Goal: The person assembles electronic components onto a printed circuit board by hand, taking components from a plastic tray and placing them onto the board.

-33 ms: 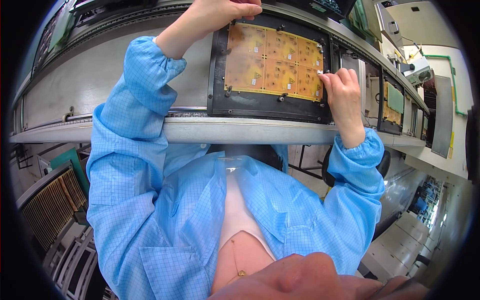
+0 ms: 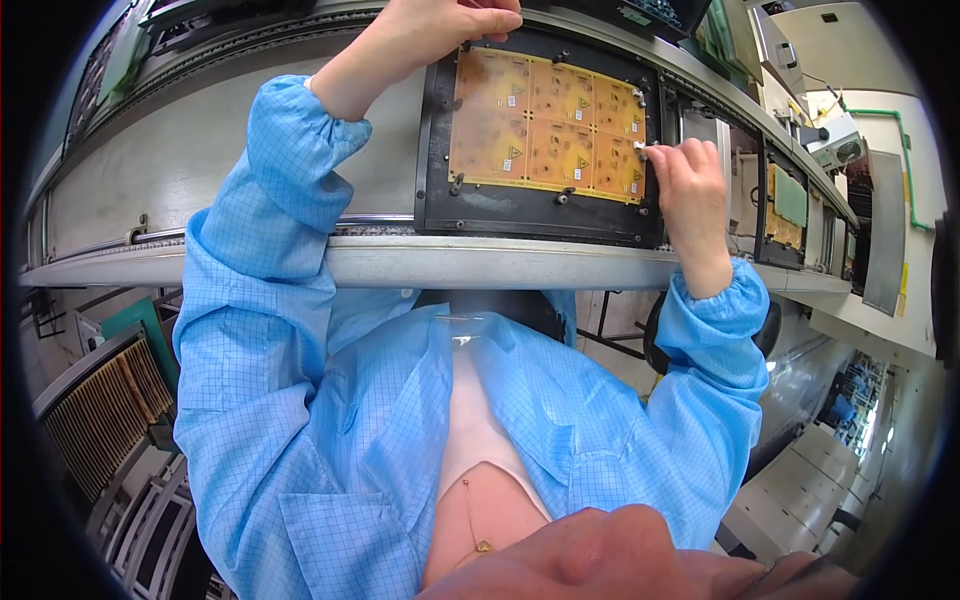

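Note:
A yellow-orange panel of several circuit boards (image 2: 545, 130) lies in a black frame carrier (image 2: 490, 212) on the conveyor. At the panel's right edge my right hand (image 2: 692, 190) is closed in a pinch, its fingertips at a small white component (image 2: 638, 146). Another small white piece (image 2: 639, 93) sits farther up the same edge. My left hand (image 2: 430, 30) reaches over the carrier's far left corner, thumb and fingers drawn together. The picture's upper edge cuts it off, and anything between its fingertips is too hidden to make out.
The conveyor's metal front rail (image 2: 500, 265) runs between me and the carrier. Farther right along the line stands another carrier with a green and yellow board (image 2: 788, 205). A rack of upright brown boards (image 2: 108, 420) is at lower left. Dark equipment (image 2: 650, 14) stands beyond the conveyor.
My right hand has shifted slightly right, so the white component beside its fingertips shows a little more. My left hand has hardly moved, and the panel lies where it was.

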Tool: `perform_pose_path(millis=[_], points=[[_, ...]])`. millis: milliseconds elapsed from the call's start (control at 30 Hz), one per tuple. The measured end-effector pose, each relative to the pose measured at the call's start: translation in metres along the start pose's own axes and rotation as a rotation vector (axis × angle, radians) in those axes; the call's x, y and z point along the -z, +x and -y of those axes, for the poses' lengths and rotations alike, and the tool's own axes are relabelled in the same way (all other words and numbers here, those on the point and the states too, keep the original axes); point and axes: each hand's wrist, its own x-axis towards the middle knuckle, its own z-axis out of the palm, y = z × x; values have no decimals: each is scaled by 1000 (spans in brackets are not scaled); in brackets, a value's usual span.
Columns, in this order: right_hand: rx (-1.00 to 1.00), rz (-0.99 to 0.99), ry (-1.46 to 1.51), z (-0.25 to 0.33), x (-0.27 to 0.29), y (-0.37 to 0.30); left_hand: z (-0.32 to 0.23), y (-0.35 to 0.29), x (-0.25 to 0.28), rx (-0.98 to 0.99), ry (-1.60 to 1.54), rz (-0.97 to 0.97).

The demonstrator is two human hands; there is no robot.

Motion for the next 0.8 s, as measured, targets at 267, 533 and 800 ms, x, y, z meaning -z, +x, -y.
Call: perform_pose_path(millis=[267,533,800], points=[[-382,118,267,-46,-27,-20,0,-27,10,-17,19,126],[-124,233,462,-17,-38,42,4,-44,11,136,11,161],[6,-183,125,-85,-94,199,12,-43,4,90,100,133]])
